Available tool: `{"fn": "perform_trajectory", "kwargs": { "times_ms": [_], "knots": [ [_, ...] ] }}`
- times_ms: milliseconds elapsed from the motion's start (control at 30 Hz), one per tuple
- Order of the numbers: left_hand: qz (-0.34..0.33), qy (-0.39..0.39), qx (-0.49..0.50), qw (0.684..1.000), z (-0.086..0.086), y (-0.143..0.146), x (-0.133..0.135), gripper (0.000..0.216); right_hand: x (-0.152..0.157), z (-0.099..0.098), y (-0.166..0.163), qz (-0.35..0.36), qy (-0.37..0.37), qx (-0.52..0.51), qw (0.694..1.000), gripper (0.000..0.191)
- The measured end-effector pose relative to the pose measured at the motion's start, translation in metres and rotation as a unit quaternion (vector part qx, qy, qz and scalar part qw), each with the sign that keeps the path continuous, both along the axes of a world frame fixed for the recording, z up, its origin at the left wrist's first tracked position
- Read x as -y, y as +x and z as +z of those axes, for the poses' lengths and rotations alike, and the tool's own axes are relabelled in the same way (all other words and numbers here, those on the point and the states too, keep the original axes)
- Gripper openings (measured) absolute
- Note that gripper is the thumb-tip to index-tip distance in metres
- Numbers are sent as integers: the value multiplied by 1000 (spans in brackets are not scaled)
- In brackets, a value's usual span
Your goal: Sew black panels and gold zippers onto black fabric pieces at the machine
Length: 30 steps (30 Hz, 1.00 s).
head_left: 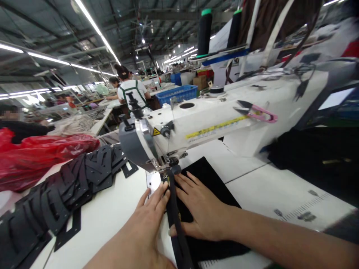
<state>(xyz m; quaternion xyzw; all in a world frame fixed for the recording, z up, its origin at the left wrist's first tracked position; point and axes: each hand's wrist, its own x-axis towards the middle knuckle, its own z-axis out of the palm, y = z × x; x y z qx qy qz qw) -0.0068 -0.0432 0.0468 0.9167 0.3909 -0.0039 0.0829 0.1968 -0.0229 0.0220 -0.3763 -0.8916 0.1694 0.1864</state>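
1. Fingers of the left hand (pixel 148 220) are stretched forward, wrapped round nothing, their tips near the stitching end of the white sewing machine (pixel 196 119). They lie along the left side of a black strap (pixel 174 198), perhaps to keep it in line.

2. The right hand (pixel 206 213) is spread out on a black panel (pixel 214 183), just right of the strap. Such a flat hold probably keeps the cloth smooth and stops it turning. Its thumb points left, the tip showing past the strap, which seems to cross over it; whether that thumb presses or lifts, I cannot tell.

3. The strap runs from the near edge to the stitching end, and the panel lies mostly to its right on the white table (pixel 117 216), which likely gives both a level support.

4. Black cut pieces (pixel 75 183) overlap in a long row at left, presumably fanned so each can be taken singly.

5. Pink-handled snips (pixel 260 114) rest on the machine's arm, likely to be within easy reach. Thread cones (pixel 204 33) stand above on the far side, apparently so thread can run down freely.
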Motion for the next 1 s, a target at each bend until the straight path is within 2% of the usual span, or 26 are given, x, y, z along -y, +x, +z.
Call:
{"fn": "perform_trajectory", "kwargs": {
  "times_ms": [67,133,200,267,367,467,767,1000],
  "knots": [
    [19,-21,-3,1000,9,5,2,105,0,-2,-1,-4,15,-2,1000,70],
    [44,-9,4,999,12,12,3,74,0,-5,-2,-6,43,-1,999,56],
    [64,36,21,997,4,18,3,51,-1,-10,-3,-5,77,7,997,52],
    [75,111,55,989,-12,21,0,42,-3,-16,-3,5,110,24,994,55],
    [77,233,114,963,-37,19,-7,35,-6,-23,-4,26,149,60,987,56],
    [52,292,124,947,-49,16,-10,32,-9,-27,-5,27,185,83,979,58],
    [5,335,91,938,-46,13,-12,31,-12,-28,-4,37,248,112,962,63],
    [4,314,111,943,-46,11,-10,28,-10,-29,-5,38,274,119,954,65]
  ]
}}
